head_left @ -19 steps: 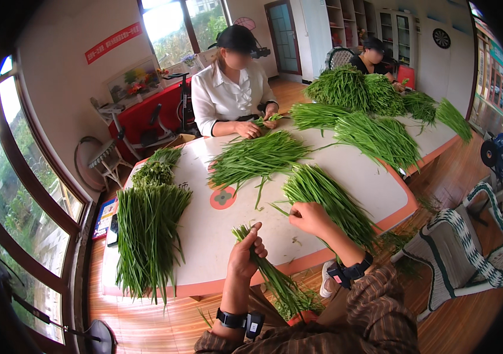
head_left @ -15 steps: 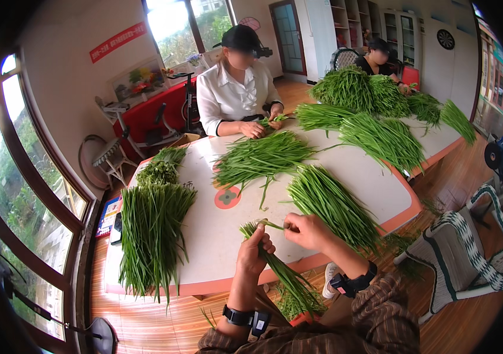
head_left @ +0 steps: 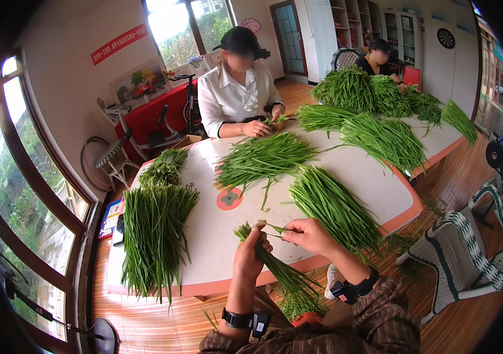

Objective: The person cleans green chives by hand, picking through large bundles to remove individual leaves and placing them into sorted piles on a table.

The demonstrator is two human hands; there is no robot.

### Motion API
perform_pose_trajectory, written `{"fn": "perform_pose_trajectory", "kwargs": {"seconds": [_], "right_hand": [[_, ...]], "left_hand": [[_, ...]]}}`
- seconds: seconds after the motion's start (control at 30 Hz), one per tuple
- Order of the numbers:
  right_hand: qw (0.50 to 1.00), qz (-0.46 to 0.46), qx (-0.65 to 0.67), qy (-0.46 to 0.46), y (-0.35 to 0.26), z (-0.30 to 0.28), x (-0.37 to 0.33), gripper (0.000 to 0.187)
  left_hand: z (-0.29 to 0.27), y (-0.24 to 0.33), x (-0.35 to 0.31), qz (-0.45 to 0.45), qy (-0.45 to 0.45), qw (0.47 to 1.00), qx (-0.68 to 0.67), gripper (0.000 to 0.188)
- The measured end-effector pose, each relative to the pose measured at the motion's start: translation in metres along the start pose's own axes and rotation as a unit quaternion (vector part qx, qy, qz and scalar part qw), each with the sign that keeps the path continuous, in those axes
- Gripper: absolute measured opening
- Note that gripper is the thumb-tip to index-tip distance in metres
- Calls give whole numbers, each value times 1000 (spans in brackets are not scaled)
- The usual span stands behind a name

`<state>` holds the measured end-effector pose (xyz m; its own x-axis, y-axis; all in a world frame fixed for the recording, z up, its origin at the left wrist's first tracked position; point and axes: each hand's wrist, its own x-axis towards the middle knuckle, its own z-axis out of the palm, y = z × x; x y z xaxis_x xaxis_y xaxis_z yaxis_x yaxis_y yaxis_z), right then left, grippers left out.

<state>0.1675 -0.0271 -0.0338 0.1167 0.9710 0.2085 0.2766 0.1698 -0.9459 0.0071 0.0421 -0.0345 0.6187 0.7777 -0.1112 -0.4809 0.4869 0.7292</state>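
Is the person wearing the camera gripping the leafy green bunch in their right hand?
No, the left hand grips the green bunch, while the right hand pinches a thin stalk.

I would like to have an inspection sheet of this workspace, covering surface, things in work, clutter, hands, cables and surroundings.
Surface: white table with orange edge, bearing piles of long green leaves.
Job's things: bundle of leaves and a thin stalk, both held.
Clutter: stray leaf on the table; loose leaves on the floor at right.
Hands: left hand closed around the bundle; right hand pinching the stalk near the bundle's upper end.
Cables: nothing seen.
Surroundings: person in white across the table; another person farther back; woven chair at right.
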Motion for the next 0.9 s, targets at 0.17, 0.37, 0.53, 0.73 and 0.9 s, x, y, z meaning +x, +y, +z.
{"fn": "perform_pose_trajectory", "kwargs": {"seconds": [0.17,0.37,0.53,0.73,0.9], "right_hand": [[989,55,137,-29,-5,-6,1,20],[974,79,196,-79,-5,-9,0,22],[965,101,211,-120,-6,-2,2,22],[970,119,137,-161,-6,-1,-2,21],[994,9,-98,-49,21,-31,7,21]], "left_hand": [[-13,4,0,10,38,999,-19,24],[-9,11,-4,-18,-5,998,-55,24],[-1,10,-5,-62,-64,996,10,35],[-11,13,-3,-14,15,1000,11,20],[-34,32,-4,28,-37,997,-63,19]]}}
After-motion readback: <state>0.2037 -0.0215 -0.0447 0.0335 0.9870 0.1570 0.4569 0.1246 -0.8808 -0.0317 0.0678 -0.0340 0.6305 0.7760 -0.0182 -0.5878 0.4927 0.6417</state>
